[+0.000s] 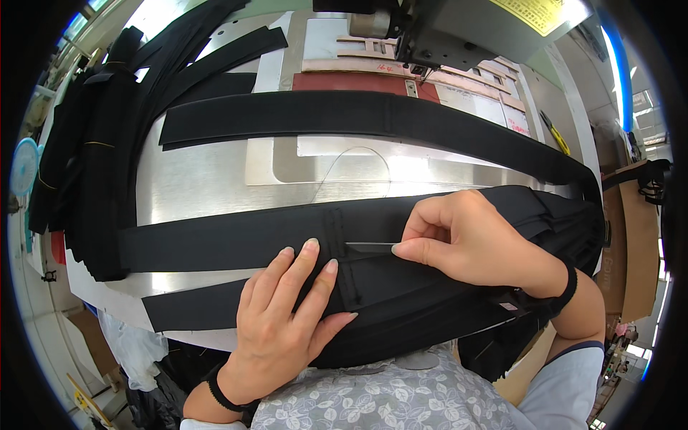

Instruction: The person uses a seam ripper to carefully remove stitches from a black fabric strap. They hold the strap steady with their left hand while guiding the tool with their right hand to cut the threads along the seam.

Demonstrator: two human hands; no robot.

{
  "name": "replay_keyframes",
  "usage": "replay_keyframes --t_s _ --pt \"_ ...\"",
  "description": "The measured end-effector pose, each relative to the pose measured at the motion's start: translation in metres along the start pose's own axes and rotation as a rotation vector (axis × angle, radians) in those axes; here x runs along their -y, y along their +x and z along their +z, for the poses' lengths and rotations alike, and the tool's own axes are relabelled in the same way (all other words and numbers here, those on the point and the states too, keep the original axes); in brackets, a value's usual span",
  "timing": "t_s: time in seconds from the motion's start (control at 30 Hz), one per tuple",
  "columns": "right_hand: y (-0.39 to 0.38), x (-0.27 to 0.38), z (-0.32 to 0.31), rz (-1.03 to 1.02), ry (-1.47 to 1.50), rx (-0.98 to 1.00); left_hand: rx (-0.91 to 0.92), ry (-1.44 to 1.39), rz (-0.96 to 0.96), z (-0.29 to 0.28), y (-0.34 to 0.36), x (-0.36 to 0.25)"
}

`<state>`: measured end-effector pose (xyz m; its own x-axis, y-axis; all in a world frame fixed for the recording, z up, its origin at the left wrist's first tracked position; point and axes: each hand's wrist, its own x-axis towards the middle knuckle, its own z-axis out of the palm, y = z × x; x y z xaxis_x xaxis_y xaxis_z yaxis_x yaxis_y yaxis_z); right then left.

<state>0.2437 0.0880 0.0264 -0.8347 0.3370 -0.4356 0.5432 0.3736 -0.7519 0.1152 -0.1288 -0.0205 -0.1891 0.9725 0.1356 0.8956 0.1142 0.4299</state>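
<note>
My left hand (283, 315) lies with its fingers stretched over black fabric strips (215, 238), its fingertips beside a stitched cross seam (335, 231). To the right, my right hand (466, 240) is closed in a pinch. Out of its thumb and forefinger sticks a thin, pale, straight sliver (369, 244), whose tip reaches the strip just right of the seam. Its exact kind is hard to make out, since the fingers hide the rest. Under both hands the strips overlap in layers and bunch up at the right.
A sewing machine head (459, 32) stands at the back above a template (408, 64). Another black strip (287, 115) crosses the metal table (183, 190). Tied black bundles (100, 158) hang at the left. A yellow cutter (555, 135) lies at the right; a loose thread (356, 148) curls mid-table.
</note>
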Motion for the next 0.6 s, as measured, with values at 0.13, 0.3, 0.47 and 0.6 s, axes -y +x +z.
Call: replay_keyframes --t_s 0.13,0.3,0.47,0.6 --pt "-0.008 0.000 -0.015 0.022 -0.041 0.010 0.165 -0.136 -0.041 -0.032 0.004 0.003" --pt "-0.013 0.017 -0.040 0.032 -0.075 -0.080 0.166 -0.018 -0.006 -0.091 0.023 0.002" --pt "-0.019 0.014 -0.051 0.003 -0.218 -0.178 0.334 -0.106 -0.036 -0.087 0.094 0.025" --pt "-0.020 0.012 -0.050 -0.061 -0.228 -0.205 0.007 0.203 0.113 -0.045 0.128 0.048"
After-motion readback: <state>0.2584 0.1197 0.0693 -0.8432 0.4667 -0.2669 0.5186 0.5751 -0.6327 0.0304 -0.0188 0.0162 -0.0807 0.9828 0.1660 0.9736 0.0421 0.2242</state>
